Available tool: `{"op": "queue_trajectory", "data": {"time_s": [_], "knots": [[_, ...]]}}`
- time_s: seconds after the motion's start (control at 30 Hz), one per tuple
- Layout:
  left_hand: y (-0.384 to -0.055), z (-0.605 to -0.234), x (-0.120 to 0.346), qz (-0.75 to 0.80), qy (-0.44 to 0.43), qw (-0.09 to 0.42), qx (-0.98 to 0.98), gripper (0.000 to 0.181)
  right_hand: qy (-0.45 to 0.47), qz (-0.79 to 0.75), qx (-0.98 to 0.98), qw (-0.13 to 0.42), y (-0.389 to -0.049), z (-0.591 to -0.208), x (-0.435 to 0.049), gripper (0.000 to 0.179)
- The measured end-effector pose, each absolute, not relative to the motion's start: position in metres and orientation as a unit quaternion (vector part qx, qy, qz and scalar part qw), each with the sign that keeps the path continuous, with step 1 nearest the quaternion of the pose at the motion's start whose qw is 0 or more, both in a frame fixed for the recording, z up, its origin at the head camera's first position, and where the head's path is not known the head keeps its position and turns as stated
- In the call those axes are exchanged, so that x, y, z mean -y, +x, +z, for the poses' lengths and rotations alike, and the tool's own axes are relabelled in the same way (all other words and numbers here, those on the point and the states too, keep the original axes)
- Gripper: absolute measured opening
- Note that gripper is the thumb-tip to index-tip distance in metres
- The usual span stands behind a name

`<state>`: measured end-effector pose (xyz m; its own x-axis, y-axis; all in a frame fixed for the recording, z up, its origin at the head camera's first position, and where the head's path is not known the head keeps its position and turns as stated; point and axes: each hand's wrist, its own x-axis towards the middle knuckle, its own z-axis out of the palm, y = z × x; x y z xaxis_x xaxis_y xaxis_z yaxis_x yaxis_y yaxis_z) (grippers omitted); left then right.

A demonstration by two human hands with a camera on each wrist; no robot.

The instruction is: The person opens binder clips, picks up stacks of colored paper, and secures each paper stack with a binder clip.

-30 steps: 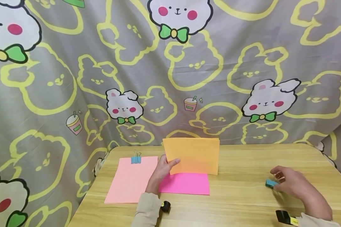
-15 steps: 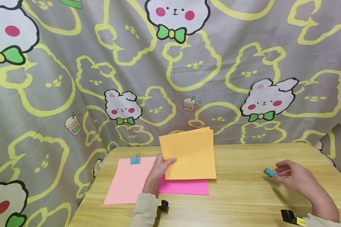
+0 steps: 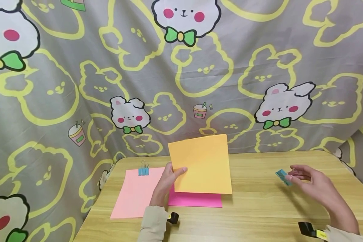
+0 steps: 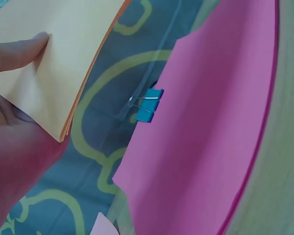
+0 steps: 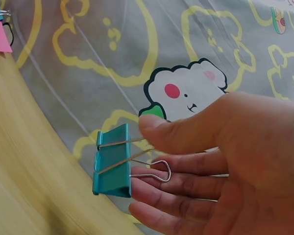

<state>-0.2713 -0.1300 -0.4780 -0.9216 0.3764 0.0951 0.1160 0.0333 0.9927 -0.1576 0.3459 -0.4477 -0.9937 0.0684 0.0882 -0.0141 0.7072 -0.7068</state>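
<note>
My left hand [image 3: 166, 183] grips a stack of orange paper [image 3: 202, 164] by its left edge, thumb on the front face, raised above the table. Beneath it lies a magenta paper stack [image 3: 196, 200]; the left wrist view shows a teal binder clip [image 4: 150, 105] on its edge. At the right, my right hand [image 3: 313, 183] pinches another teal binder clip [image 5: 112, 160] by its wire handles between thumb and fingers, held off the table. One wire handle [image 5: 161, 171] stands out towards the fingers.
To the left, a light pink paper stack [image 3: 136, 198] lies flat with a blue-teal binder clip [image 3: 143, 171] on its far edge. The wooden table [image 3: 251, 211] reaches back to a patterned grey curtain [image 3: 230, 84].
The orange stack has been lifted and tipped to show more of its front face. My right hand has raised its binder clip and moved it away from me, slightly left.
</note>
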Motion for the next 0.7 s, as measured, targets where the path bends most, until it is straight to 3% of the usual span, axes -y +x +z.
{"op": "queue_trajectory", "data": {"time_s": [0.7], "knots": [[-0.268,-0.473,0.121,0.676,0.185,0.105,-0.706,0.033,0.013,0.489,0.869,0.074,-0.164,-0.452,-0.327,0.057]]}}
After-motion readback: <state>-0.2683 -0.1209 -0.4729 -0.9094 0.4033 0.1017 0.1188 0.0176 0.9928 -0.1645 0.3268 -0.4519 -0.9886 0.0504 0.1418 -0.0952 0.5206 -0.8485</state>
